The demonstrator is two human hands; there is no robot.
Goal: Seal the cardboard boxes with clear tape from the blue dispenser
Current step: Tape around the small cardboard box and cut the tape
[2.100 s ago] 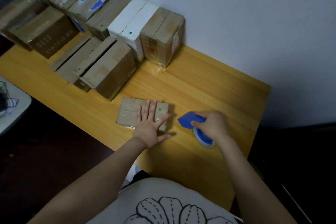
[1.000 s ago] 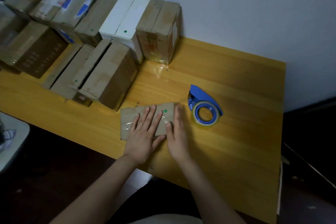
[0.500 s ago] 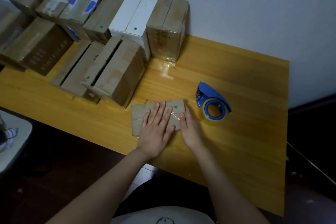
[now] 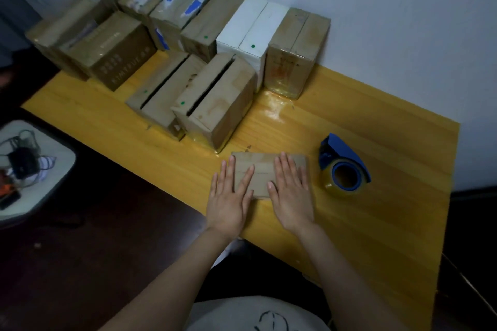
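A small flat cardboard box (image 4: 262,169) lies near the front edge of the yellow wooden table (image 4: 376,223). My left hand (image 4: 228,196) lies flat over its left end, fingers straight. Flat on the right half of the box rests my right hand (image 4: 291,193), fingers straight too. The blue tape dispenser (image 4: 343,166) with its clear roll stands on the table just right of the box, untouched. Two brown boxes with open top slits, the nearer (image 4: 215,105) and the farther (image 4: 164,94), stand behind the small box.
Several more brown boxes and a white box (image 4: 252,32) line the wall at the back. A low grey surface (image 4: 35,169) with cables sits left of the table. The floor is dark, and bare tabletop stretches to the right of the dispenser.
My right hand let go of the dispenser and came onto the box. Both hands then slid leftward over it; the left now covers its left end, the right its right half.
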